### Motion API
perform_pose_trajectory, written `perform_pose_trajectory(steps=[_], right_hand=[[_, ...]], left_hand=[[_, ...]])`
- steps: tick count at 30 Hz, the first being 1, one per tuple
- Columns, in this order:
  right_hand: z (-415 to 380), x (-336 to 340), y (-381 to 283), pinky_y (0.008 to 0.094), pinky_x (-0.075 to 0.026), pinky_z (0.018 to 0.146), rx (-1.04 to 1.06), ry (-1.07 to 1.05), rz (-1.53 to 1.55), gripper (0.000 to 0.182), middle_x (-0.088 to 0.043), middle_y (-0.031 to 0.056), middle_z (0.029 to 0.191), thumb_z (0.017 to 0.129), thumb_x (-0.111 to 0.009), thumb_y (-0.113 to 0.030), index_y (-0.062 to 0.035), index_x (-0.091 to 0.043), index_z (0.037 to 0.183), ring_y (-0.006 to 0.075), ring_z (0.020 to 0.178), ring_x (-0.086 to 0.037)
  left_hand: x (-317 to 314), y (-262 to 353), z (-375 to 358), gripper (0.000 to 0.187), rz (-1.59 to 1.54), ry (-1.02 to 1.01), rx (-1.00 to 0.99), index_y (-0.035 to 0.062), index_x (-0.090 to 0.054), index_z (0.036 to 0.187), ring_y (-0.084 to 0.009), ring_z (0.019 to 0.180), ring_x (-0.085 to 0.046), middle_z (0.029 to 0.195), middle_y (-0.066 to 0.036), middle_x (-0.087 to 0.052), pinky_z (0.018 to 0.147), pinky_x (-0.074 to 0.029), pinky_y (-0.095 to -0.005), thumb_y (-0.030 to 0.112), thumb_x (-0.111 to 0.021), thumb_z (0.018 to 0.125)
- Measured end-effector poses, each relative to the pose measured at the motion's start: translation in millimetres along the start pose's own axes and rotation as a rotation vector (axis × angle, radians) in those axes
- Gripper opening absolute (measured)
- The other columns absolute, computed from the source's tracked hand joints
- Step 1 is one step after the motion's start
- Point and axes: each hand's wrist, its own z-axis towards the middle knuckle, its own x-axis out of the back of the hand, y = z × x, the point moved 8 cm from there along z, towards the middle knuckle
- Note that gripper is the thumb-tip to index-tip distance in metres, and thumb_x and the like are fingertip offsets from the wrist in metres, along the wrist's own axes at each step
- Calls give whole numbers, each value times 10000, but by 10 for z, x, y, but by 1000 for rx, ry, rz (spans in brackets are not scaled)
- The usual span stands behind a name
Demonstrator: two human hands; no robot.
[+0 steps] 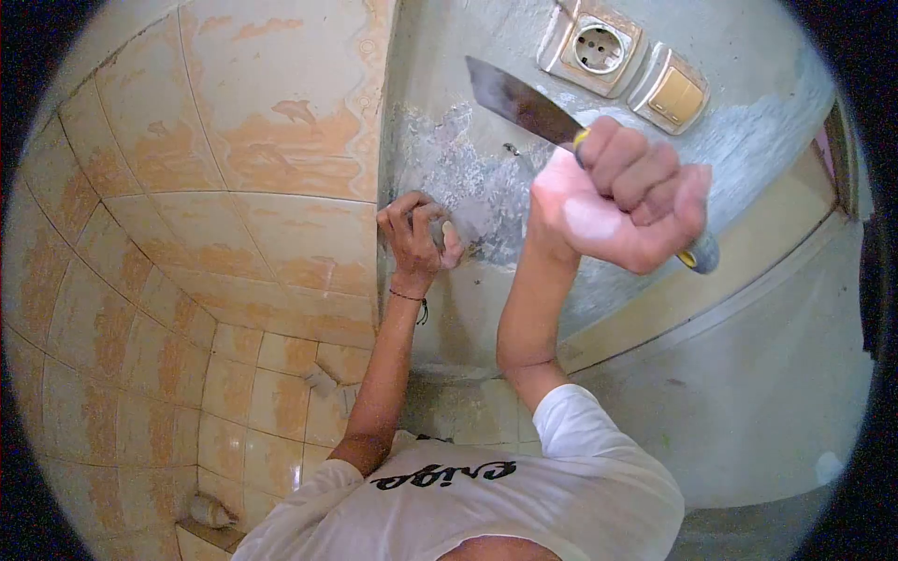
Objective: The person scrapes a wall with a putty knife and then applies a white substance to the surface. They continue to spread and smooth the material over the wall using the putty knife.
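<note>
My right hand (pixel 622 196) is raised in front of the wall, its fingers wrapped round the handle of a putty knife (pixel 524 96). The broad metal blade points up and left, and the grey-and-yellow handle end sticks out below my fist. My left hand (pixel 421 234) is against the wall beside the tile edge, its fingers bent and apart; what lies under the palm is hidden. Between the hands, the grey wall (pixel 458 168) shows a rough, flaking patch with a small dark hole in it.
A power socket (pixel 599 49) and a light switch (pixel 671 93) are mounted at the upper right. Orange-and-cream tiles (pixel 281 112) cover the left wall. A pale ledge or frame (pixel 711 262) runs diagonally at right. A rounded object (pixel 210 510) sits low at left.
</note>
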Motion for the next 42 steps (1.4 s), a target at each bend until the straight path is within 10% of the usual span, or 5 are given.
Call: perform_pose_trajectory(steps=[17,42], right_hand=[[44,-109,-25,284,-114,414,-14,-124,-74,366,-172,-31,461,918,-446,-216,-167,-273,600,89,392,-88],[-115,-118,405,276,-109,390,-248,-69,-116,437,-154,-46,443,939,-420,-219,-178,-179,575,84,379,-86]], left_hand=[[-14,-12,-20,365,24,-13,-27,109,-562,913,-293,981,-482,989,-121,-550,869,-329,-437,444,-568,769],[5,41,-1,264,11,-16,-23,77,-548,936,-303,985,-477,1009,-140,-545,883,-326,-449,257,-548,743]])
